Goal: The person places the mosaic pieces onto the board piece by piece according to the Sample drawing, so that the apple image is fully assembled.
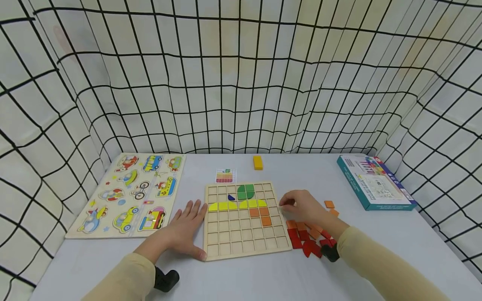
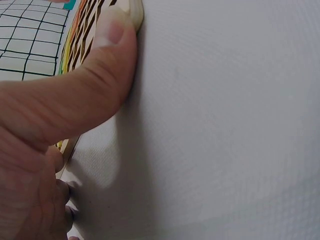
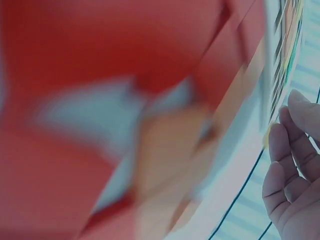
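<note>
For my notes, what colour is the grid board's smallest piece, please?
The smallest piece is dark blue, clearest in head view.

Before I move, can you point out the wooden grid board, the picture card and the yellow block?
Wooden grid board (image 1: 236, 236): head view, on a bare cell in its lower half.
Picture card (image 1: 225, 176): head view, middle of its printed face.
Yellow block (image 1: 257, 163): head view, middle of its visible surface.

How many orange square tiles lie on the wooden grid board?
3: one orange square tile below the yellow curved-edge pieces, another immediately right, a third one row below that.
</note>
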`<state>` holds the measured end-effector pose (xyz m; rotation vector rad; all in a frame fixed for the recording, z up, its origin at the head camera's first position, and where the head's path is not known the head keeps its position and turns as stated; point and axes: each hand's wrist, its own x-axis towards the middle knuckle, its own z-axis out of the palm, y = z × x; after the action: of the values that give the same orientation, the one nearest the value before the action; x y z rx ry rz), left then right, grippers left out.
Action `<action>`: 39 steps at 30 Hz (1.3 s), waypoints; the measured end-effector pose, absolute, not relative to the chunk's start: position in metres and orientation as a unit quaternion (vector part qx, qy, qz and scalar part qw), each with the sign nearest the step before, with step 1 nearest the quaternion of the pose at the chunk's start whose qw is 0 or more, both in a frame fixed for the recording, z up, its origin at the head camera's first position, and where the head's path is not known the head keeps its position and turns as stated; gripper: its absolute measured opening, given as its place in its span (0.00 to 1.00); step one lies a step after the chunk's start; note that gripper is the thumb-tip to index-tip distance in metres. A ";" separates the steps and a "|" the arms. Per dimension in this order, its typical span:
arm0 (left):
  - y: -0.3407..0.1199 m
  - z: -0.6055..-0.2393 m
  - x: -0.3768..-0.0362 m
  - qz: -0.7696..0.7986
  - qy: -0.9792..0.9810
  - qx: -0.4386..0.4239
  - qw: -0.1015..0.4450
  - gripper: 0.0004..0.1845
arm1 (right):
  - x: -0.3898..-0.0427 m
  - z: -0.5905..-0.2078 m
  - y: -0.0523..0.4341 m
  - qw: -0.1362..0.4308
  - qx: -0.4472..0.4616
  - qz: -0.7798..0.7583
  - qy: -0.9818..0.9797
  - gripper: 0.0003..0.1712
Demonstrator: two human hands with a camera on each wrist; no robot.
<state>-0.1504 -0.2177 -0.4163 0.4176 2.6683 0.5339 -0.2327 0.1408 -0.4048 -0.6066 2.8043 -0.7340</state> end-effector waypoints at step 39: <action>-0.216 -0.416 -0.151 0.184 0.952 0.148 0.195 0.73 | -0.237 -0.408 0.209 0.068 -0.181 -0.250 0.949 0.08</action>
<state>-0.1515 -0.2164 -0.4165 0.4141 2.6685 0.5150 -0.2372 0.2087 -0.4080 -0.5468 2.8591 -0.7519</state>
